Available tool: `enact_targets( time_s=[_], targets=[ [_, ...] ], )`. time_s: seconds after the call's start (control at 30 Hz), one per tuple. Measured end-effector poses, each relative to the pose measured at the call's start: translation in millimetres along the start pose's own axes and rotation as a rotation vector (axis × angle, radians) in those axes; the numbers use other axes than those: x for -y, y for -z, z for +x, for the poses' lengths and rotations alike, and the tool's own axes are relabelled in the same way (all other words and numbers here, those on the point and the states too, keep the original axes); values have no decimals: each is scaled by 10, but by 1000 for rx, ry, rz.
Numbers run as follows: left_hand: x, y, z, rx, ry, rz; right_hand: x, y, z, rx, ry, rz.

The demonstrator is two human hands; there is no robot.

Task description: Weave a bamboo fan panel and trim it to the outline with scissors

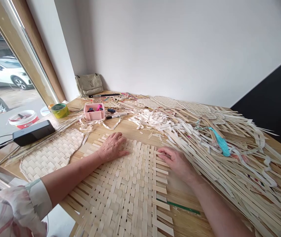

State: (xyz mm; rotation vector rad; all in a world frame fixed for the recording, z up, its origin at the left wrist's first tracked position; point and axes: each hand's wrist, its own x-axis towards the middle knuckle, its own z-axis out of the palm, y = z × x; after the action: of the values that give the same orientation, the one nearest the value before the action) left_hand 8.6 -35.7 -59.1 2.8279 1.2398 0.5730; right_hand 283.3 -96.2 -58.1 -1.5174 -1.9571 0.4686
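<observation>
The left hand (113,147) lies on the woven mat (128,184), fingers released; the right hand (178,162) pinches the mat's right edge.

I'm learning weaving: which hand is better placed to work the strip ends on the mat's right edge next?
Probably the right hand: it is at the right edge of the woven mat, beside the strip ends. The left hand rests on the mat's far part, seemingly better placed to steady it.
</observation>
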Motion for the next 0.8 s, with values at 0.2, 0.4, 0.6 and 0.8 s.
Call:
enact_targets(
  time_s=[0.2, 0.4, 0.6, 0.8],
  targets=[
    [-20, 48, 24, 47, 86, -23, 25, 8, -8, 12, -1, 10],
    [-55, 94, 46, 99, 123, -13, 34, 11, -3, 13, 5, 7],
    [-43, 79, 61, 107, 102, -4, 37, 5, 8, 24, -4, 2],
    [5, 12, 58, 63, 62, 21, 61, 19, -1, 40, 1, 1]
  ],
)
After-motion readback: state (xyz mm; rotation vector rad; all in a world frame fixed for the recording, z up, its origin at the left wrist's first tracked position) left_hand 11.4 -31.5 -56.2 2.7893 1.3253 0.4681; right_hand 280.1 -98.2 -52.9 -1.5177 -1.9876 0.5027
